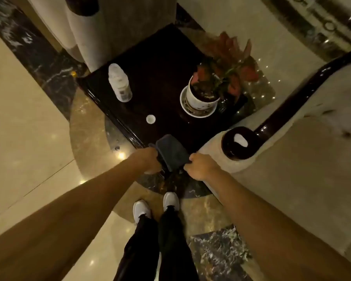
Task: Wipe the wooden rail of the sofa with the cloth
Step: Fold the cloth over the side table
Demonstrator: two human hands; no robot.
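Observation:
A dark grey folded cloth is stretched between my two hands, over the near corner of a dark side table. My left hand grips its left edge and my right hand grips its right edge. Just right of my right hand the beige sofa's arm ends in a round dark wooden knob with a bright glare on top. From the knob a glossy dark wooden rail runs up and to the right along the sofa's edge. The cloth is apart from the rail.
The dark glossy side table holds a white plastic bottle, its white cap lying apart, and a red-leaved plant in a white pot on a saucer. Another beige seat stands beyond. My white shoes stand on polished marble.

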